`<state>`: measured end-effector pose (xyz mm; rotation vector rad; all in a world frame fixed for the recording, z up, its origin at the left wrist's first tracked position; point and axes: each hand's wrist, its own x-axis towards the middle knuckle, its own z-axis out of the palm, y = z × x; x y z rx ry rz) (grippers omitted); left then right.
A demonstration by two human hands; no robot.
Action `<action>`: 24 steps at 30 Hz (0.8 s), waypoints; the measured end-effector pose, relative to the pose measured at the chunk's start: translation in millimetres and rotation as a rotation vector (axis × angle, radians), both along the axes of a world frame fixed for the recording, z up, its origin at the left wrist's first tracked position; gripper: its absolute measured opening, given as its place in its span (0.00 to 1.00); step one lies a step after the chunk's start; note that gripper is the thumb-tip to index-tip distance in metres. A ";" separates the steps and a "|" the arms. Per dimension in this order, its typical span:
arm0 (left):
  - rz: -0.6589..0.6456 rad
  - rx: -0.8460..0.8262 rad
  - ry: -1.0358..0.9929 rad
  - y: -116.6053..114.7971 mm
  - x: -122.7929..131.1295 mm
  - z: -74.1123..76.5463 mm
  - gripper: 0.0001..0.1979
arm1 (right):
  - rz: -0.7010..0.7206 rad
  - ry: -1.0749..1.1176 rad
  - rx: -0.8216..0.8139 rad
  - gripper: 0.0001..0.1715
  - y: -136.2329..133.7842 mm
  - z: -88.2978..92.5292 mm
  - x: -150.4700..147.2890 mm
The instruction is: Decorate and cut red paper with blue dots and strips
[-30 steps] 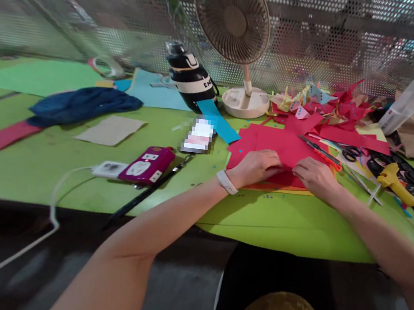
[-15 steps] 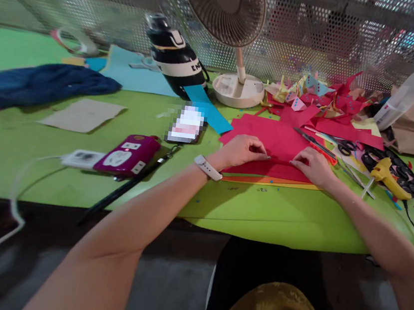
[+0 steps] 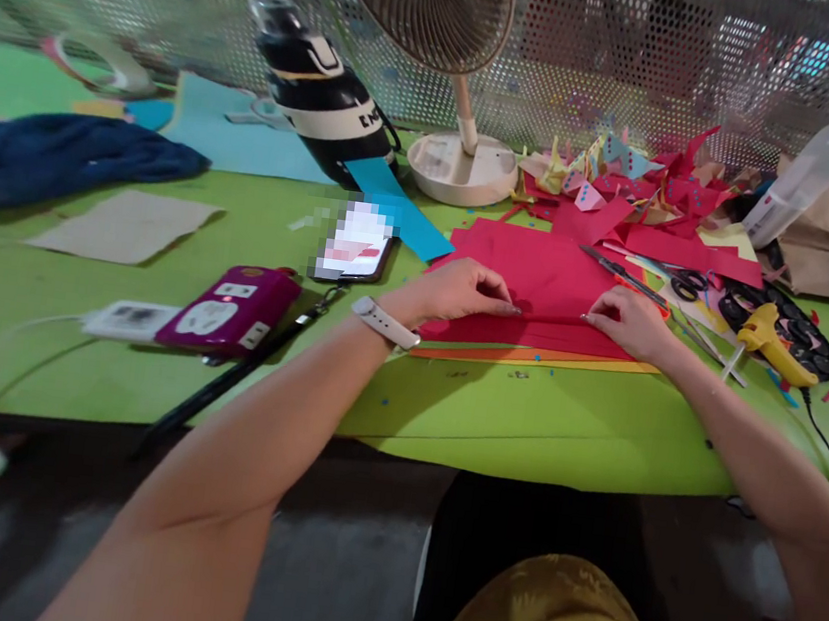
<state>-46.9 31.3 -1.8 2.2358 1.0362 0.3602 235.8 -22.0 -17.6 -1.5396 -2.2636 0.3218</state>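
Note:
A red paper sheet (image 3: pixel 540 276) lies on a stack of coloured sheets on the green table (image 3: pixel 152 359). My left hand (image 3: pixel 454 290), with a white band on its wrist, has curled fingers pinching the sheet's folded front edge. My right hand (image 3: pixel 629 322) pinches the same fold a little to the right. Both hands press the paper down against the stack, with a stretch of the crease showing between their fingertips.
Scissors (image 3: pixel 679 283), a yellow glue gun (image 3: pixel 770 339) and a heap of folded paper shapes (image 3: pixel 627 180) lie to the right. A desk fan (image 3: pixel 444 72), a black bottle (image 3: pixel 320 97), a phone (image 3: pixel 354 248), a purple power strip (image 3: pixel 229 308) and blue cloth (image 3: pixel 47 160) stand left and behind.
My hands have slid apart along the fold, the left going left and the right going right. The view has shifted, so everything on the table sits further left.

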 end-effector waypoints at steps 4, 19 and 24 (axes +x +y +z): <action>-0.099 0.032 0.073 12.9 -17.1 2.3 0.16 | -0.014 0.001 -0.010 0.09 -0.5 0.1 -1.2; -0.289 0.595 0.186 -67.2 46.8 -21.9 0.43 | -0.018 0.041 -0.069 0.07 0.5 1.8 -5.5; -0.283 0.456 0.250 -65.0 45.2 -29.4 0.46 | -0.016 0.047 -0.079 0.07 -1.0 0.7 -4.8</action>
